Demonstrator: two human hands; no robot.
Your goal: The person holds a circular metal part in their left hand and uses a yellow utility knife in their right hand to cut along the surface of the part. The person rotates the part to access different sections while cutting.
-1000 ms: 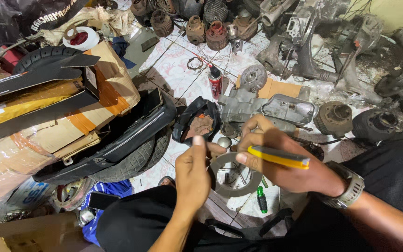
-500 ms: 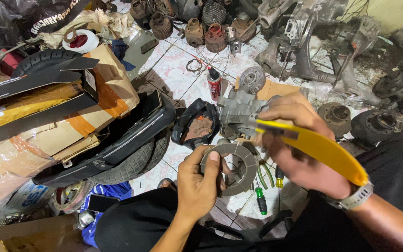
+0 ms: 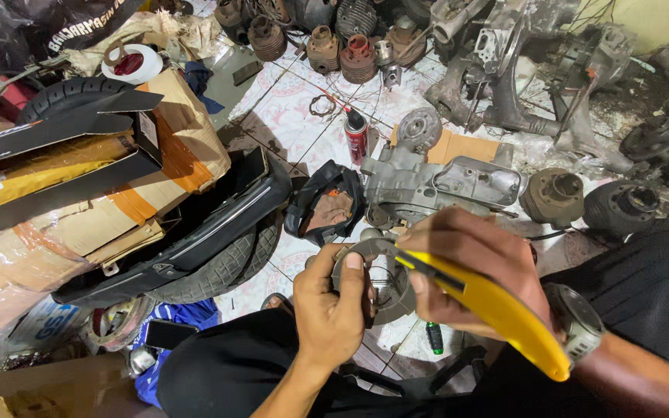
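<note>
My left hand grips a round grey metal ring-shaped part by its left edge, thumb on its face. My right hand holds a yellow utility knife, its front end resting against the top of the ring part. Both hands are above my lap in dark trousers. A grey engine casing lies on the tiled floor just beyond the hands, with a black open pouch to its left.
A red spray can stands on the tiles. Engine cylinders line the far side and more engine parts sit at the right. Cardboard boxes, a tyre and black panels fill the left. A green-tipped tool lies near my legs.
The hands and the ring part have come closer together. The knife has swung so its front end lies on the ring, the handle pointing down right.
</note>
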